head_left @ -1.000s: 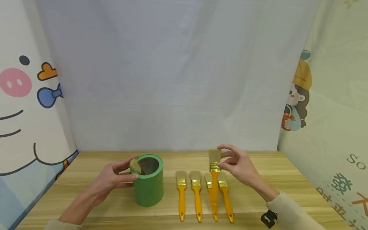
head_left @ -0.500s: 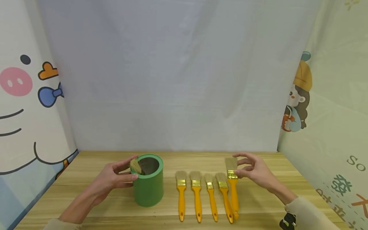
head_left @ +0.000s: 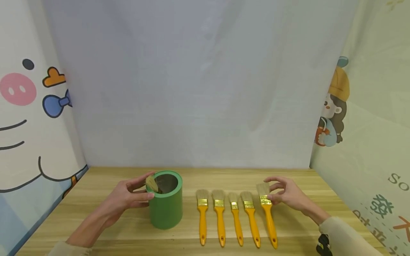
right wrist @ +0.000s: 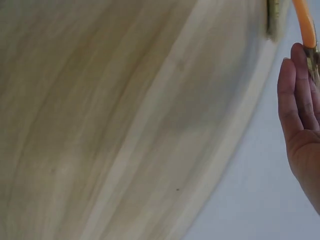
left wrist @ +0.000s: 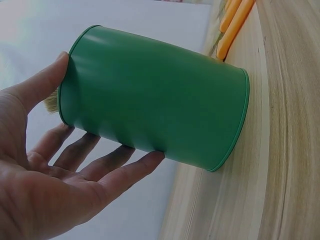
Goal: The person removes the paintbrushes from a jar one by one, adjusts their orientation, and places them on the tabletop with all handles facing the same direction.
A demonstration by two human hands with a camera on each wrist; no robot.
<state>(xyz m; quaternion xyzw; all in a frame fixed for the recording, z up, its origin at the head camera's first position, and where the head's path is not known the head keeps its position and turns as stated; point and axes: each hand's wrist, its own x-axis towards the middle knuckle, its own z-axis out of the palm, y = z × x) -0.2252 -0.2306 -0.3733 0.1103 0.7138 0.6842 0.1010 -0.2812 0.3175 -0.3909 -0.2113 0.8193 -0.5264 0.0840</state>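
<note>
A green can (head_left: 166, 212) stands upright on the wooden table at left of centre. My left hand (head_left: 129, 196) grips it near the rim; in the left wrist view the thumb (left wrist: 42, 82) is at the rim and the fingers lie along the side. Pale bristles of a brush (head_left: 152, 184) stick up inside the can. At the right end of a row of paintbrushes, my right hand (head_left: 285, 193) pinches a yellow-handled paintbrush (head_left: 270, 222) near its metal band. In the right wrist view the hand (right wrist: 305, 120) is partly cut off at the edge.
Left of the held brush lie several similar paintbrushes, from one near the can (head_left: 203, 220) to a tilted one (head_left: 252, 222), with a narrower brush (head_left: 236, 222) among them. A pale curtain (head_left: 198, 106) hangs behind the table (head_left: 128, 227); printed cloths flank both sides.
My right hand has carried the paintbrush rightward from above the row and lowered it beside the rightmost brush. The left hand and the can have stayed in place.
</note>
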